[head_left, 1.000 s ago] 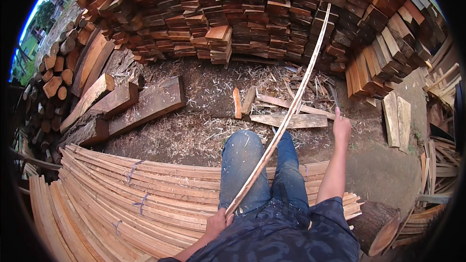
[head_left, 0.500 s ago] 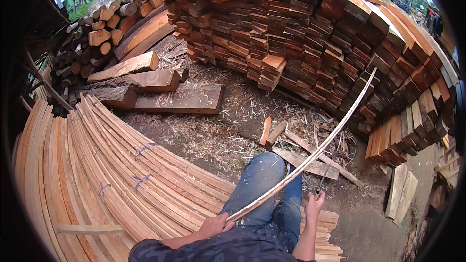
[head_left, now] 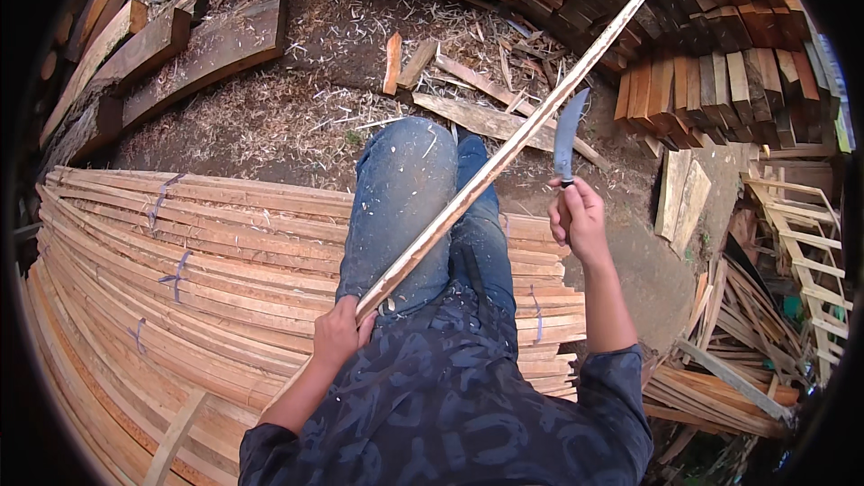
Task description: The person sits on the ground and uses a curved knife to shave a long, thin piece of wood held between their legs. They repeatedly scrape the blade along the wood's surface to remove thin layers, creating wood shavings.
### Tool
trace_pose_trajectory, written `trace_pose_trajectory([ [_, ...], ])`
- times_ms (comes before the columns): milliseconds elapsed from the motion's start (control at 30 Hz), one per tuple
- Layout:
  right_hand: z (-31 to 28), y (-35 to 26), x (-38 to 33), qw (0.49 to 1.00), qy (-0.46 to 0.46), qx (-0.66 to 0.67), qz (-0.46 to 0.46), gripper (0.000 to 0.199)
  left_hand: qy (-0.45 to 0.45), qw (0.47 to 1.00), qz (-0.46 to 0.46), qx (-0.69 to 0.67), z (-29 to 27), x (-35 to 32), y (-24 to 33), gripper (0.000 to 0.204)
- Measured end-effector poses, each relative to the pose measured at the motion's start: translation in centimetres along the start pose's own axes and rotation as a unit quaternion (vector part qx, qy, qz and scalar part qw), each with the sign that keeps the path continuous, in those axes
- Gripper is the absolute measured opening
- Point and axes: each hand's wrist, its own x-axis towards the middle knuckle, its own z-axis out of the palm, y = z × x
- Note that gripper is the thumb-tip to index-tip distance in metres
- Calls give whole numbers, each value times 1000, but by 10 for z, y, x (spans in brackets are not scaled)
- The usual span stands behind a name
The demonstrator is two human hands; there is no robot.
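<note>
My left hand (head_left: 339,335) grips the near end of a long thin wooden strip (head_left: 522,139). The strip slants up and to the right across my jeans-clad knees (head_left: 400,180) toward the stacked wood. In my right hand (head_left: 576,216) is a curved knife (head_left: 565,135), blade pointing up, just right of the strip and apart from it. I sit on a pile of bundled long slats (head_left: 225,243).
Stacked short boards (head_left: 711,81) rise at the back and right. Thick planks (head_left: 202,49) lie at upper left on ground littered with shavings and offcuts (head_left: 486,117). Loose slats and a wooden frame (head_left: 801,243) sit at the right.
The view has tilted down and closer. My right hand has risen beside the strip with the knife blade now plainly upright. My left hand keeps hold of the strip's end.
</note>
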Motion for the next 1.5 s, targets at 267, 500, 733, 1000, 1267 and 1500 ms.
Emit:
trace_pose_trajectory([
  [267,11,14,-6,975,-128,-122,132,32,-36,999,-5,-8,-11,6,-7,33],
  [500,4,19,5,993,-62,-59,76,41,-56,998,-15,-22,-14,11,-3,33],
  [733,-8,4,21,997,27,61,33,39,-59,997,-20,-43,-11,9,-6,32],
  [1000,-21,5,20,990,-36,-125,62,34,-47,998,-11,-42,-11,10,-6,32],
  [1267,-13,7,27,935,-79,-329,110,32,-50,997,-14,-50,-8,10,-6,32],
  [1500,-26,34,33,890,-71,-450,20,29,-52,997,-8,-50,-10,12,-8,31],
])
